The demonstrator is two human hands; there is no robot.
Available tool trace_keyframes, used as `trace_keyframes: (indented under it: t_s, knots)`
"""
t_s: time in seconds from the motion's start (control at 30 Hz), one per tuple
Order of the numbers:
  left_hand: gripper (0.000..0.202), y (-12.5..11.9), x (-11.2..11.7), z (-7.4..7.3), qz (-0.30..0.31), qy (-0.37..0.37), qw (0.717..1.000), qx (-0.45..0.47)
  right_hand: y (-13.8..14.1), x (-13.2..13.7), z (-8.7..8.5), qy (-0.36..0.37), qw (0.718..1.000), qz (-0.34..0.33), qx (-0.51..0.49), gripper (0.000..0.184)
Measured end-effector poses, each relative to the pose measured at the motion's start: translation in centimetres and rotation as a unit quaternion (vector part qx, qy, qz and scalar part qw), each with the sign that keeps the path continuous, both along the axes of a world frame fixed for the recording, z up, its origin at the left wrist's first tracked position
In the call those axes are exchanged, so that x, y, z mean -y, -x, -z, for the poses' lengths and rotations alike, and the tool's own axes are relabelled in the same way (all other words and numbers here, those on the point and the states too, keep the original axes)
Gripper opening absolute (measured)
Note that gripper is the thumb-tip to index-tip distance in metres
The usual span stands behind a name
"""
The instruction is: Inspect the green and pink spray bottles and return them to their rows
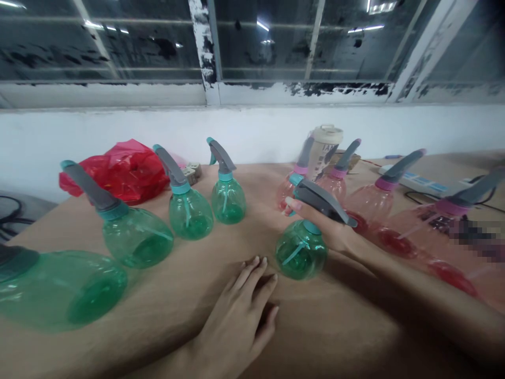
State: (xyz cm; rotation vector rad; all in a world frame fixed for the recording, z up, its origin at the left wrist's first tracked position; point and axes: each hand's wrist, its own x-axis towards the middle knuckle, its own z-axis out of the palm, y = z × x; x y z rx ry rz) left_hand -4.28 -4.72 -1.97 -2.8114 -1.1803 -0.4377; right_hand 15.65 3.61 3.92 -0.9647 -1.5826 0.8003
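Observation:
A green spray bottle [302, 255] with a grey and teal trigger head is in front of me, slightly tilted. Wrapped round its neck just under the head is my right hand [331, 223]; part of the fingers is hidden behind the head. My left hand [240, 310] lies palm down on the table, fingers stretched out, a little left of the bottle and apart from it. To the left, several more green spray bottles [191, 216] form a curved row. Several pink spray bottles [371, 202] with grey and magenta heads line the right side, some partly behind my right arm.
A red plastic bag [122, 173] lies at the back left of the wooden table [221, 252]. At the back right are a lidded paper cup [325, 150], a white power strip [426, 181] and cables. A white wall with windows rises behind.

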Motion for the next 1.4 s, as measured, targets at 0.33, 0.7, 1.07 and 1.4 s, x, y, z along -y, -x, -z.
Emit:
trace_keyframes:
  t_s: [0.33,0.7,1.07,1.4]
  knots:
    - [0.039,-0.02,0.01,-0.03,0.001,0.01,1.0,0.004,-0.27,-0.28,0.34,-0.007,0.996,-0.075,-0.04,0.021]
    - [0.039,-0.18,-0.12,-0.36,0.003,0.006,1.0,-0.014,-0.18,-0.31,0.19,-0.013,0.996,-0.074,-0.04,0.023]
    - [0.039,0.01,-0.11,-0.36,0.008,0.004,1.0,-0.011,-0.31,0.13,0.35,0.044,0.998,-0.052,-0.016,0.027]
    - [0.038,-0.02,-0.29,-0.48,0.013,0.003,1.0,-0.013,-0.26,-0.14,0.42,0.013,0.995,-0.092,-0.034,0.024]
